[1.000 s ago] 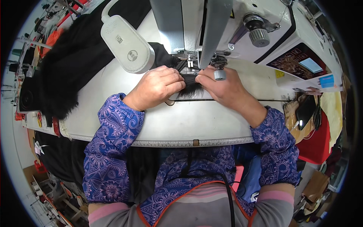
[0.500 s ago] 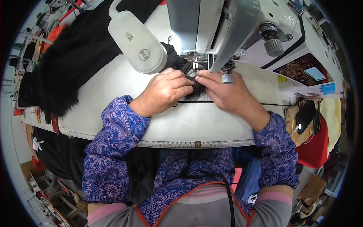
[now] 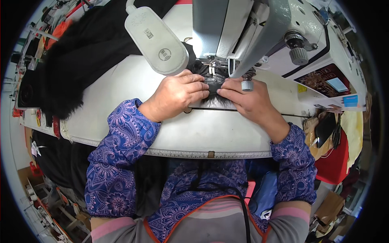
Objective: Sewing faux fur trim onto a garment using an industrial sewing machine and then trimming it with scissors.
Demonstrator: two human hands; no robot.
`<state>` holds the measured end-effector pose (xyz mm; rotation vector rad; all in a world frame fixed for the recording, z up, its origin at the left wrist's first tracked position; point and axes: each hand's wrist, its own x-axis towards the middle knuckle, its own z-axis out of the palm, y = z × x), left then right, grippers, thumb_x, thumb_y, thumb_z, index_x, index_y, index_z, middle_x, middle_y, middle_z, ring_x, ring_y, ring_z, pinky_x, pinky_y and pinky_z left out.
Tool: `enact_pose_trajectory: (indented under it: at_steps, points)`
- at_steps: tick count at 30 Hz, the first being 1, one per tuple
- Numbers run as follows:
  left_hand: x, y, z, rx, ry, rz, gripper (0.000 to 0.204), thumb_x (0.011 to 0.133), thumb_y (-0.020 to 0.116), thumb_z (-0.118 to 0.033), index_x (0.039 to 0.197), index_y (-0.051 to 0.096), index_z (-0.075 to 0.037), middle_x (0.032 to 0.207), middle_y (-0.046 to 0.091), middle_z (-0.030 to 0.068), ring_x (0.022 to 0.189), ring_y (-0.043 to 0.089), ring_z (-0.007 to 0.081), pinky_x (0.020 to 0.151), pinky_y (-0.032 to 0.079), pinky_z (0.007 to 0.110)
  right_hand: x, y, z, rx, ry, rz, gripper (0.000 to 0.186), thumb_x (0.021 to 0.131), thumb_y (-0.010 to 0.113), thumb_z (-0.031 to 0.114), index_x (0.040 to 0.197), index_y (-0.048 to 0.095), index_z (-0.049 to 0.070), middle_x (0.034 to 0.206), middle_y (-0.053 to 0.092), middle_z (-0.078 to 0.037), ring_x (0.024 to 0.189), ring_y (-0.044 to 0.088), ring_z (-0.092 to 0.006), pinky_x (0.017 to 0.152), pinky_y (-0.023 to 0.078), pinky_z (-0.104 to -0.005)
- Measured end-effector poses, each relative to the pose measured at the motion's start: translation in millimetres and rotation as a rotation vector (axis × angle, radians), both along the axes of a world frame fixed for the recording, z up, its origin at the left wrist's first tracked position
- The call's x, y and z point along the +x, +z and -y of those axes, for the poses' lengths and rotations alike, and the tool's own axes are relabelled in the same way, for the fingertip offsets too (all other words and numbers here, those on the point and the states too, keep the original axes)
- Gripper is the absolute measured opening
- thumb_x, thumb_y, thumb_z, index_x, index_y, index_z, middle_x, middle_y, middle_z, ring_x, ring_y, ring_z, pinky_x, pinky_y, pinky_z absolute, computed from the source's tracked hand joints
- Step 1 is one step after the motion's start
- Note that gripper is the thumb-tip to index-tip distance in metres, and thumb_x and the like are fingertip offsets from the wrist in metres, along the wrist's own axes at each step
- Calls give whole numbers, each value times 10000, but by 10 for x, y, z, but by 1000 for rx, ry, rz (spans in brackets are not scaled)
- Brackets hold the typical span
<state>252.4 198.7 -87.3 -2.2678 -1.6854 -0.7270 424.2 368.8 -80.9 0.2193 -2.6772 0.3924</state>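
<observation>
A piece of black furry fabric [image 3: 213,91] lies under the presser foot [image 3: 212,69] of a sewing machine [image 3: 208,28]. From its left side, my left hand [image 3: 178,94] grips the fabric's edge with the fingers pressed together. On the right, my right hand [image 3: 248,95] pinches the opposite edge between thumb and fingers, close to a knurled knob [image 3: 247,85]. Between my fingertips a shiny, smooth dark strip of the fabric shows. The needle tip is too small to make out.
A white lamp head [image 3: 157,42] hangs just above my left hand. Black fur material [image 3: 81,60] covers the table's left. A control panel [image 3: 324,80] is on the machine's right. Along the white table's [image 3: 194,133] front edge runs a measuring tape [image 3: 178,153].
My hands have spread slightly apart at the fingertips, and more of the shiny dark fabric shows between them. The machine and lamp appear shifted a little to the right in the view.
</observation>
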Motion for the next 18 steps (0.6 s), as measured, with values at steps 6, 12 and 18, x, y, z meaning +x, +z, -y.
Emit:
enact_pose_trajectory:
  at_steps: [6, 12, 18]
  points:
    - [-96, -57, -17, 29, 81, -13, 195, 645, 654, -74, 837, 686, -85, 926, 670, 25, 883, 640, 198, 816, 489, 357, -44, 6, 24, 32, -46, -55, 279, 647, 683, 14, 904, 692, 123, 953, 664, -27, 839, 640, -224, 725, 528, -319]
    - [-156, -8, -51, -81, 134, 30, 270, 686, 625, -38, 948, 669, -85, 1044, 618, 27, 1042, 577, 227, 861, 483, 359, -77, 37, 29, 108, -125, -14, 353, 667, 682, 17, 995, 681, 147, 1049, 653, -15, 876, 631, -235, 748, 512, -324]
    - [-130, -31, -65, -58, 98, -18, 282, 702, 638, -31, 978, 657, -86, 1066, 617, 14, 1069, 562, 229, 889, 470, 367, -67, -20, 10, 136, -74, -39, 379, 690, 669, 5, 1035, 673, 163, 1072, 649, -16, 930, 629, -217, 782, 506, -320]
